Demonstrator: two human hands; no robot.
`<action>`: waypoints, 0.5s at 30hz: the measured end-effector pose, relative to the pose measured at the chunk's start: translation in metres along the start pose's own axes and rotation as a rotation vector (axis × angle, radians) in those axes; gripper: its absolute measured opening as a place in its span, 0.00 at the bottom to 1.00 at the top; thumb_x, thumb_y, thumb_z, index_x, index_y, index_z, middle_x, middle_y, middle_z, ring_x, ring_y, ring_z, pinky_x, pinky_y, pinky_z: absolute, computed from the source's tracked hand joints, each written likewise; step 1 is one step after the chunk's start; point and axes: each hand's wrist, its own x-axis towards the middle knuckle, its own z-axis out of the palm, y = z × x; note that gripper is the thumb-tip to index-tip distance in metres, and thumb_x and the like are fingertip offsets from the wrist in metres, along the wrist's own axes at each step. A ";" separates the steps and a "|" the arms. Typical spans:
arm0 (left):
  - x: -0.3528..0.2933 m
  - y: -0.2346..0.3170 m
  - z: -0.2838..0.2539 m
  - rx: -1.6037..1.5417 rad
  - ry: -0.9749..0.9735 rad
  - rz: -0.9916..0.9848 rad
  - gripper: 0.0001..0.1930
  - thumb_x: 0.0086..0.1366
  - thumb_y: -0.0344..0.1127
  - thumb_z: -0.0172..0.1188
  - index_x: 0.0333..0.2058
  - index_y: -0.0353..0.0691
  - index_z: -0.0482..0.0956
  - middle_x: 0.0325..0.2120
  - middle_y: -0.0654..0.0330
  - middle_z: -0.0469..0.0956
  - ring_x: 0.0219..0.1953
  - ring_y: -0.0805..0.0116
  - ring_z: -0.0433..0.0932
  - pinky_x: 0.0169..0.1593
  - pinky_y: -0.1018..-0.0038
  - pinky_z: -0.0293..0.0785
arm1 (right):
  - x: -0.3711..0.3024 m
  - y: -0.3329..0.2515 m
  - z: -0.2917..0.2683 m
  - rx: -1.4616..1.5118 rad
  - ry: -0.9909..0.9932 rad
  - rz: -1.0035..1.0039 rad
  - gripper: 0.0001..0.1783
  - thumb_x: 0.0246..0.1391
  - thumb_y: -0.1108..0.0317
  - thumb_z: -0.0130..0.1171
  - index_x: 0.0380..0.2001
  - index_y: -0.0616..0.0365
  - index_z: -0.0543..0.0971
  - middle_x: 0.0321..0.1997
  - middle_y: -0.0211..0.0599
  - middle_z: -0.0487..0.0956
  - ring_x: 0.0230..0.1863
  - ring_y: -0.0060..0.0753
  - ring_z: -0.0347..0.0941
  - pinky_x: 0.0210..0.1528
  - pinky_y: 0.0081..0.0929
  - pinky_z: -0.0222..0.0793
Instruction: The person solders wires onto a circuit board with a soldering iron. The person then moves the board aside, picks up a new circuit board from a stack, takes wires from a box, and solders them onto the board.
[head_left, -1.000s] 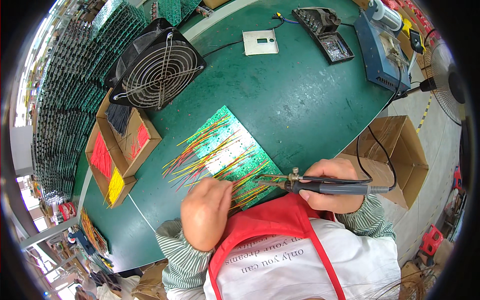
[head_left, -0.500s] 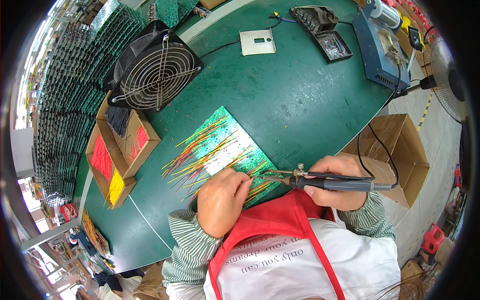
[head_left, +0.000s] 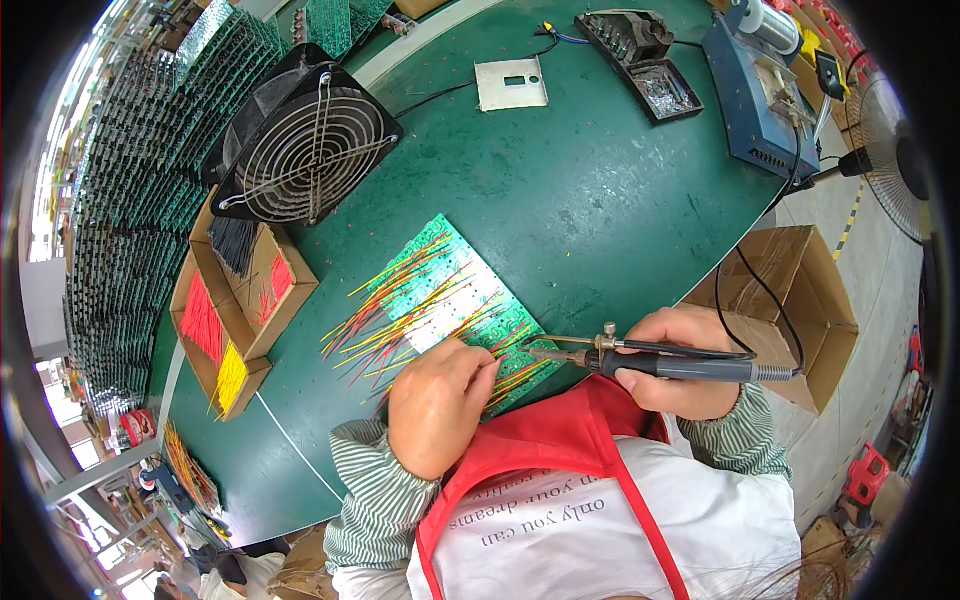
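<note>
A green circuit board (head_left: 508, 293) lies at a slant on the table before me, its middle bright with glare. Rows of thin red and yellow wires (head_left: 400, 325) stick out from it toward the left. My left hand (head_left: 432, 405) is at the board's near end, thumb and forefinger pinched on what looks like a red wire; the fingers mostly hide it. From the right, my right hand (head_left: 690, 400) grips a grey soldering iron (head_left: 690, 367) with a solder feed tube clamped along it. Its tip points left, just above the board near the left fingertips.
Left of the board stands a divided cardboard tray (head_left: 238, 322) with red, yellow and black wires. Behind it are a black fan (head_left: 315, 150) and stacked circuit boards (head_left: 140, 220). A blue solder feeder (head_left: 750, 110), metal plate (head_left: 511, 85), iron stand (head_left: 640, 60) and open carton (head_left: 800, 310) surround the right side.
The soldering iron and my right hand have shifted slightly right, the tip drawing back from the left fingertips. My left hand has moved a little left, still pinched.
</note>
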 end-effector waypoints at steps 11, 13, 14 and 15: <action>0.014 0.009 0.014 -0.011 0.070 0.076 0.03 0.54 0.27 0.63 0.27 0.35 0.78 0.22 0.56 0.74 0.22 0.61 0.75 0.27 0.70 0.69 | -0.005 0.005 -0.009 -0.038 0.055 -0.007 0.09 0.39 0.71 0.65 0.24 0.61 0.76 0.17 0.31 0.76 0.16 0.21 0.71 0.20 0.19 0.66; 0.014 0.006 0.017 -0.046 0.073 0.053 0.04 0.54 0.28 0.63 0.27 0.35 0.78 0.22 0.57 0.74 0.21 0.64 0.74 0.25 0.71 0.68 | -0.006 0.004 -0.009 -0.038 0.056 -0.003 0.09 0.39 0.72 0.65 0.24 0.61 0.76 0.17 0.31 0.76 0.16 0.21 0.71 0.20 0.19 0.66; 0.015 0.007 0.017 -0.046 0.072 0.054 0.04 0.54 0.28 0.63 0.27 0.35 0.78 0.22 0.57 0.74 0.21 0.64 0.74 0.25 0.71 0.68 | -0.006 0.004 -0.009 -0.038 0.055 0.000 0.08 0.40 0.72 0.65 0.24 0.61 0.76 0.17 0.31 0.76 0.16 0.21 0.71 0.20 0.19 0.66; 0.016 0.007 0.017 -0.042 0.058 0.054 0.04 0.54 0.28 0.63 0.27 0.35 0.78 0.21 0.57 0.73 0.20 0.64 0.74 0.25 0.72 0.68 | -0.006 0.005 -0.009 -0.037 0.056 0.001 0.08 0.40 0.72 0.65 0.24 0.61 0.76 0.17 0.31 0.76 0.16 0.21 0.71 0.20 0.19 0.66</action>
